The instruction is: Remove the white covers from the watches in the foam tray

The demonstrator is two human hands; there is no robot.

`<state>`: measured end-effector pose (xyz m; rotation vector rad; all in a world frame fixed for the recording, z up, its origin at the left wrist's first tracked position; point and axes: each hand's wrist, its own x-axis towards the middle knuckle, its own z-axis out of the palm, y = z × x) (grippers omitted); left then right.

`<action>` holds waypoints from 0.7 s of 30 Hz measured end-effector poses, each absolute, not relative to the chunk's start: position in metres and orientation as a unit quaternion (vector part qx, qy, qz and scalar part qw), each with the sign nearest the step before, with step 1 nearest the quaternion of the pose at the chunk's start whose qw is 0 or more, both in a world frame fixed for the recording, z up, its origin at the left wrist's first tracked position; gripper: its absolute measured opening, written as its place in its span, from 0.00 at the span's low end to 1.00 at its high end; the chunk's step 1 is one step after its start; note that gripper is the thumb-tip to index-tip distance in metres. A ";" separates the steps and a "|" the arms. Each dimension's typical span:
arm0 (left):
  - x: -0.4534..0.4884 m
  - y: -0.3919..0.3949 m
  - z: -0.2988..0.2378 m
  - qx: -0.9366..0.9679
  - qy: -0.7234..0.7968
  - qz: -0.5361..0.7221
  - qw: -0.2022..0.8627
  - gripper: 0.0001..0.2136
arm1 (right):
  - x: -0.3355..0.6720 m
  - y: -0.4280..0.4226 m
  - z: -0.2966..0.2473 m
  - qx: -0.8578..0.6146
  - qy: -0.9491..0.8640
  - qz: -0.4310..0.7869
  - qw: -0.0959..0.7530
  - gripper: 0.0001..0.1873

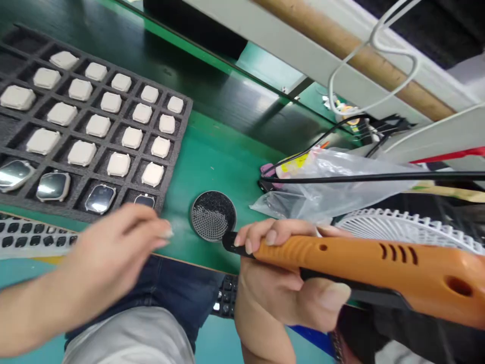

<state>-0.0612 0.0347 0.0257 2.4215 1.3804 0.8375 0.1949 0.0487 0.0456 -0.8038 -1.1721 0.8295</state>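
Note:
My right hand [288,278] is wrapped around an orange handheld power tool [356,263] with black parts, its narrow black end pointing left near the round dish. The dish [212,216] is black and holds a grid of tiny grey pieces. My left hand [113,253] hovers at the near right corner of the grey foam tray [176,144], thumb and fingers pinched together. Anything tiny between those fingertips is too blurred to make out. Pale square watch cases [152,174] fill many tray pockets. In the nearest row lie watches with dark glossy faces [100,197].
Clear plastic bags [326,177] and a black cable [359,178] lie on the right of the green bench [212,156]. A white fan grille [409,230] stands behind the tool. A sheet of small dark parts [34,235] lies below the foam tray.

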 end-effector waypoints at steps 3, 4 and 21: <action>-0.007 0.023 0.008 0.873 0.418 0.234 0.093 0.12 | 0.190 0.055 0.042 -0.352 -0.519 0.376 0.682 0.21; 0.001 0.023 0.004 0.880 0.416 0.216 0.074 0.12 | 0.188 0.057 0.040 -0.350 -0.518 0.377 0.683 0.21; -0.009 0.011 -0.040 0.845 0.440 0.285 0.102 0.14 | 0.195 0.058 0.027 -0.372 -0.547 0.403 0.633 0.26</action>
